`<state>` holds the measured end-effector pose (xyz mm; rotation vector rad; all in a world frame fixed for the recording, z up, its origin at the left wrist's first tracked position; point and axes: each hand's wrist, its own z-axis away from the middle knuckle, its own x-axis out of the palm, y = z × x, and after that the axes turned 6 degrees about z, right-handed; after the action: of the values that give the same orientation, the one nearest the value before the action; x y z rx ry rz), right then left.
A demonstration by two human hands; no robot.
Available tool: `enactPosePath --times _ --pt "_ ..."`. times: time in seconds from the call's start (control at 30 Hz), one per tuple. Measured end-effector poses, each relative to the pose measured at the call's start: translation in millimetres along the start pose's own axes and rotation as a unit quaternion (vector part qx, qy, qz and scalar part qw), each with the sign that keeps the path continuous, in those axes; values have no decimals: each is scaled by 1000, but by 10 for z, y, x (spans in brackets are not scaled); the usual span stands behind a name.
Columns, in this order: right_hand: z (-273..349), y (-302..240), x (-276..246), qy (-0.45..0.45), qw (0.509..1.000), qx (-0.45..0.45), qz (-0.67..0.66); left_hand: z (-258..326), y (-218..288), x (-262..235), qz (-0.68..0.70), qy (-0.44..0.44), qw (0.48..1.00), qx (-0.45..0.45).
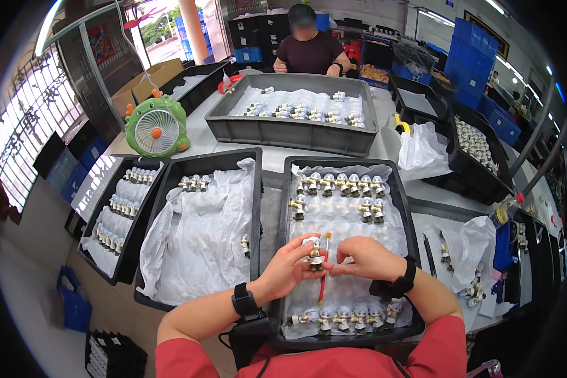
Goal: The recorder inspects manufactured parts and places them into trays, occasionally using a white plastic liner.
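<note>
My left hand (288, 268) holds a small figurine (314, 253) with pale hair and a white-and-gold outfit above the black tray (288, 189) in front of me. My right hand (366, 258) is close beside it, fingers bent and pinched together; whatever they hold, if anything, is too small to make out. Between the hands a thin brush (322, 288) with a red handle and yellowish tip shows against the white paper lining, partly behind my left fingertips. Similar figurines (342, 183) lie in rows at the tray's far end, and another row (358, 318) lies at its near end.
Left of my tray are a paper-lined black tray (256, 208) and a narrower figurine tray (110, 217). Beyond stand a large grey bin (290, 130) and a green fan (157, 129). A plastic bag (422, 151) lies to the right. Across the table sits another person (309, 47).
</note>
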<state>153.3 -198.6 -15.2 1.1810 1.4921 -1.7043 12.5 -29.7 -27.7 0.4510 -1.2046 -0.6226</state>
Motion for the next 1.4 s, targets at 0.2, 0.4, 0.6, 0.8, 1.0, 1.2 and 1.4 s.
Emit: enactPosePath --times 0.2,0.4,0.6,0.8,1.0,1.2,1.4 --pt "-33 21 16 29 999 -9 -18 5 -7 -2 -4 0 1000 -1" --pt "-24 34 61 62 997 -19 -33 23 -22 15 -10 -4 1000 0" --pt "-50 -15 -3 99 986 2 -137 3 -35 -15 -1 -6 1000 0" --pt "-112 -206 -73 208 972 -48 -100 -116 57 -79 43 -34 998 42" --pt "-86 -1044 -281 4 936 -336 -100 -100 98 -124 101 -18 994 35" --pt "-226 -1035 177 -24 919 -394 17 -60 39 -107 115 1 993 25" --pt "-9 -725 293 -38 950 -202 -236 -67 38 -118 73 -17 996 41"
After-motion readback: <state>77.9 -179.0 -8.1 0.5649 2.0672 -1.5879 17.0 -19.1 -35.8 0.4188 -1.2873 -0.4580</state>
